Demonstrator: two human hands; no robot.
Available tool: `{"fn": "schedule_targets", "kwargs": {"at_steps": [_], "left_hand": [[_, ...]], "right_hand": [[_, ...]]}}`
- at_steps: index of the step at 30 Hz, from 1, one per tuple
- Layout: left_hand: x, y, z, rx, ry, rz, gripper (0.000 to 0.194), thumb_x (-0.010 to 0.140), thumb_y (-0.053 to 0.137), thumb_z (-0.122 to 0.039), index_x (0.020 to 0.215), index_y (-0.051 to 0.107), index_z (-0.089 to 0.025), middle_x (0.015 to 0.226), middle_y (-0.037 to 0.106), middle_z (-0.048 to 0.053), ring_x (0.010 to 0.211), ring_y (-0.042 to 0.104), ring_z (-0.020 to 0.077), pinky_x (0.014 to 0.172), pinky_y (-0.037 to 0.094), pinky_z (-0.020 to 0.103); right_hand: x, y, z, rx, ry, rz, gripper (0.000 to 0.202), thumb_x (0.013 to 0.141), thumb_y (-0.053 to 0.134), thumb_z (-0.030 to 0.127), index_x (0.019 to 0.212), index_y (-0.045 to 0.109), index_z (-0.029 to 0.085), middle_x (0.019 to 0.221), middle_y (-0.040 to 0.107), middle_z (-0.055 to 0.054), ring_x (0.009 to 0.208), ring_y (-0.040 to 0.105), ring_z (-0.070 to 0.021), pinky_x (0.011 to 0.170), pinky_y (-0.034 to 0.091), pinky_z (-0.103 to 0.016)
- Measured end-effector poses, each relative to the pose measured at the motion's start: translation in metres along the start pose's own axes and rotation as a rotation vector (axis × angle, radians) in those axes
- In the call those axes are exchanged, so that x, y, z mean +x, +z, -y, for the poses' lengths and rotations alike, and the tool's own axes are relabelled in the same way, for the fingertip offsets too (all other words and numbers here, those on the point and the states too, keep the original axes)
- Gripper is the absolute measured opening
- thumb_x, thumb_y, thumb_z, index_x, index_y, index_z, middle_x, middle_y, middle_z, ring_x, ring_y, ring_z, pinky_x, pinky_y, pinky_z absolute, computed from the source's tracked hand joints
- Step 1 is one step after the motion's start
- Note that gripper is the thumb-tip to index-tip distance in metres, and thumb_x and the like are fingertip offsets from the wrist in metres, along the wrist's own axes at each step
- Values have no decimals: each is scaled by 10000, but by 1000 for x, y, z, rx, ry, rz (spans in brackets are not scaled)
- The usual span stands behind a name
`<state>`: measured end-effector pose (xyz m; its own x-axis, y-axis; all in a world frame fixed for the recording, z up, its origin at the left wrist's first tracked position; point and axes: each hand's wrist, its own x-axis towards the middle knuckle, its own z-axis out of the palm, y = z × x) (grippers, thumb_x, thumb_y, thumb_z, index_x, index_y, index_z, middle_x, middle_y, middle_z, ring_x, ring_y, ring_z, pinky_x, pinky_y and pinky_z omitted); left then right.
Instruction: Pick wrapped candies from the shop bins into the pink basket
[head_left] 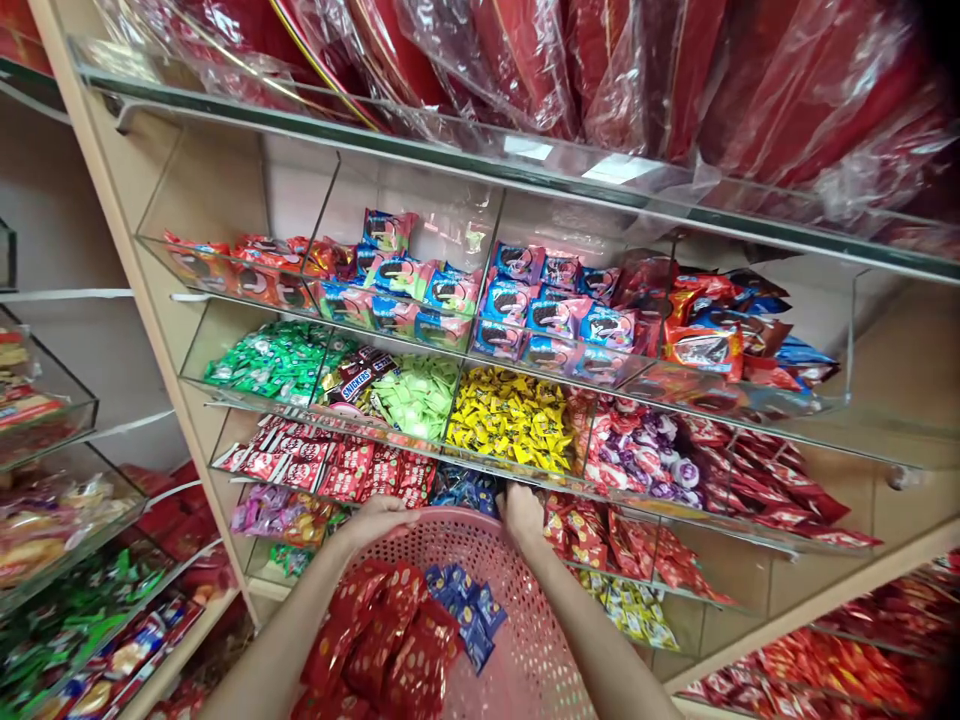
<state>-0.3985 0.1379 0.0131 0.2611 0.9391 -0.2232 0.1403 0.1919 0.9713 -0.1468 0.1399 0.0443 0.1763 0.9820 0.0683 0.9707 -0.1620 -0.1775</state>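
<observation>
A pink perforated plastic basket sits between my forearms, tilted toward me. Red shiny packets fill its left part, and small blue sweet packets lie beside them. My left hand is at the far left of the basket's rim, its fingers curled along it, below a row of red and white packets. At the rim's far right, my right hand is closed beside a bin of dark blue packets. Its fingertips are hidden, so what it holds cannot be made out.
Clear-fronted shelves hold yellow sweets, green sweets, pale green sweets and blue-pink biscuit packs. A glass shelf edge runs above, under red plastic-wrapped goods. A wooden upright stands left.
</observation>
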Motion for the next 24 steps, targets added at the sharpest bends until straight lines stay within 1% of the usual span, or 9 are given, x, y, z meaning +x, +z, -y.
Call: {"fn": "schedule_targets", "kwargs": {"at_steps": [3, 6, 8, 10, 12, 15, 17, 20, 24], "left_hand": [[-1, -1, 0, 13, 10, 9, 372, 515, 725, -488, 580, 644, -130, 582, 642, 17, 546, 545, 116, 530, 371, 219], [0, -1, 0, 2, 5, 17, 352, 523, 731, -463, 591, 648, -128, 591, 645, 17, 551, 546, 109, 555, 383, 220], [0, -1, 0, -13, 1, 20, 335, 527, 735, -442, 603, 651, -127, 597, 647, 16, 556, 546, 106, 565, 386, 220], [-1, -1, -1, -12, 1, 21, 327, 537, 731, -434, 609, 652, -125, 589, 643, 13, 546, 537, 102, 554, 379, 219], [-2, -1, -2, 9, 8, 21, 326, 546, 724, -436, 600, 651, -122, 580, 639, 12, 539, 529, 100, 545, 370, 216], [-4, 0, -3, 5, 21, 14, 333, 537, 727, -443, 586, 653, -122, 590, 648, 14, 554, 537, 102, 561, 372, 215], [-5, 0, -3, -14, 9, 11, 341, 523, 734, -447, 588, 653, -123, 601, 652, 16, 562, 543, 103, 562, 372, 213], [-5, 1, -2, -16, -13, 8, 358, 515, 734, -463, 583, 642, -124, 588, 644, 16, 542, 538, 103, 529, 357, 209], [-2, 0, 0, -16, -14, 10, 376, 489, 738, -484, 567, 628, -134, 583, 641, 10, 542, 543, 110, 508, 349, 206]], "right_hand": [[-13, -6, -7, -44, -86, -70, 220, 866, 361, 232, 982, 533, 160, 935, 624, -118, 837, 617, -207, 681, 407, -289], [-38, -17, -13, -39, -246, -135, 250, 904, 287, 281, 898, 520, 193, 903, 597, -78, 771, 603, -170, 618, 385, -252], [-58, -21, -15, 62, -336, -166, 297, 914, 247, 325, 857, 511, 201, 878, 575, -70, 764, 584, -164, 609, 380, -245], [-77, -16, -14, 296, -359, -177, 300, 906, 262, 368, 819, 497, 203, 843, 568, -61, 748, 567, -162, 637, 393, -250], [-90, -1, -9, 655, -259, -95, 287, 879, 324, 424, 771, 474, 205, 749, 572, -39, 662, 553, -153, 621, 416, -257], [-98, 27, 1, 1172, 80, 211, 247, 806, 471, 424, 707, 452, 199, 618, 564, -6, 536, 537, -128, 521, 432, -235], [-98, 42, 6, 1365, 302, 365, 198, 783, 526, 348, 691, 460, 186, 633, 588, -8, 522, 555, -101, 496, 432, -199], [-96, 56, 11, 1456, 496, 456, 166, 807, 503, 278, 684, 479, 169, 642, 613, -15, 501, 570, -69, 484, 429, -160], [-100, 62, 10, 1329, 539, 536, 264, 813, 490, 391, 661, 467, 176, 536, 594, -11, 398, 541, -86, 420, 420, -181]]}}
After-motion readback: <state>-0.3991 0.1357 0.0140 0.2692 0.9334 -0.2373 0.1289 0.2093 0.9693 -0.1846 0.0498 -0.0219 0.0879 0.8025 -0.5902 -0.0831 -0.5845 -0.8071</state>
